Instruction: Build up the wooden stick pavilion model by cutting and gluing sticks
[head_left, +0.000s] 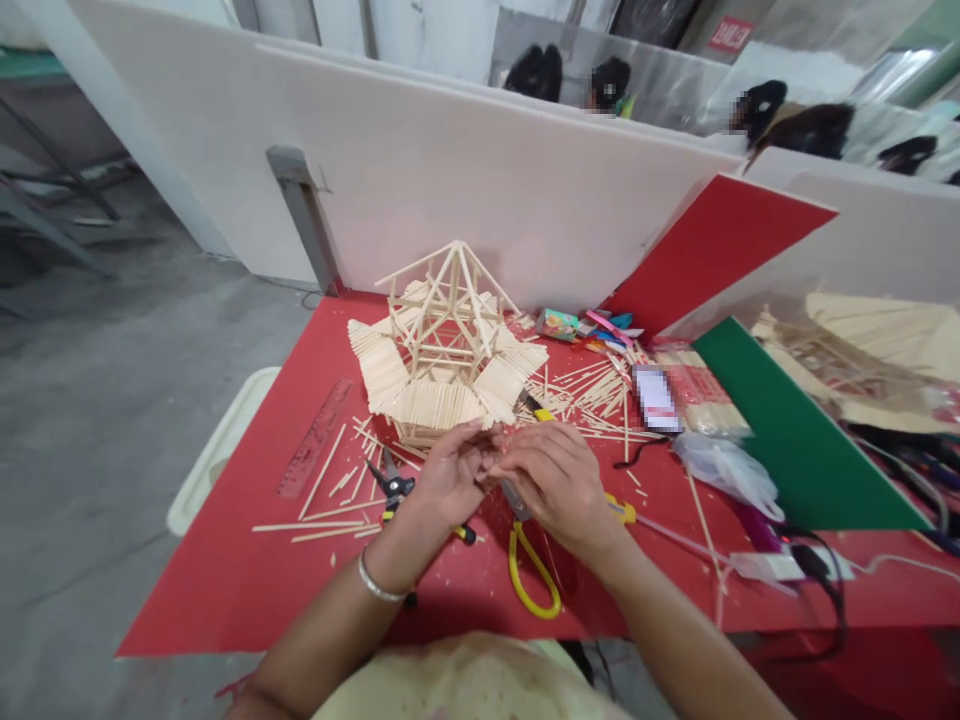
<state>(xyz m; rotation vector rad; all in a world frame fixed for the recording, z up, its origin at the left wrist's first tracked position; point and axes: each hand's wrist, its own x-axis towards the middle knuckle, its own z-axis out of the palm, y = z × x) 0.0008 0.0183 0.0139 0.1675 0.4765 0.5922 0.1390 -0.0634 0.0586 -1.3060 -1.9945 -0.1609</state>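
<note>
My left hand (pixel 452 478) and my right hand (pixel 559 485) meet at the fingertips above the red table, in front of a wooden stick model (pixel 439 350). My right fingers are pinched together. My left hand is turned partly palm up, its fingers curled in toward the right fingertips. Whatever small thing they grip is too small to make out. Under my right hand lie scissors with yellow handles (pixel 536 580). Pliers with black and yellow handles (pixel 394 485) lie beside my left wrist. The model has a pointed open frame above fanned panels of thin sticks.
Loose sticks (pixel 592 390) lie right of the model, near a phone (pixel 658 398) and a plastic bag (pixel 731 475). A clear ruler (pixel 315 440) lies at left. A yellow-handled tool (pixel 621 510) has a cord nearby. A white partition (pixel 465 180) stands behind; people sit beyond it.
</note>
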